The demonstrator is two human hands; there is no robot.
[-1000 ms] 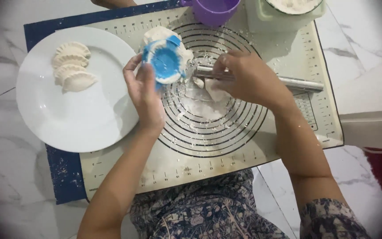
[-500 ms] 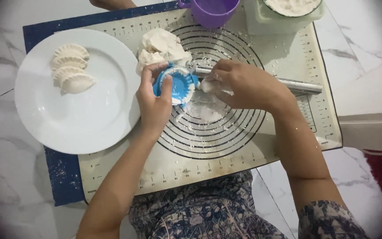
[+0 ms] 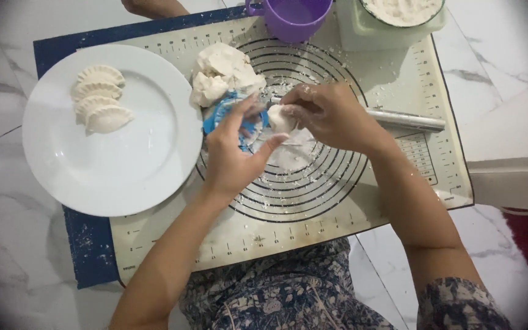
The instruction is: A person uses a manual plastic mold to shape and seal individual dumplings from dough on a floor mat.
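Hands meet over the cream silicone pastry mat (image 3: 398,79) printed with dark concentric rings: the left hand (image 3: 233,156) grips a small round blue plastic dumpling press (image 3: 230,117), thumb and fingers wrapped around its edge, while the right hand (image 3: 331,116) pinches a pale lump of white dough (image 3: 279,118) just beside the press. A larger heap of white dough (image 3: 224,73) lies on the mat, touching the press on its far side. A metal rolling pin (image 3: 407,120) rests behind the right hand. To the left sits a round white plate (image 3: 123,165) bearing four folded white dumplings (image 3: 100,99). A purple plastic cup (image 3: 291,18) stands at the mat's far edge.
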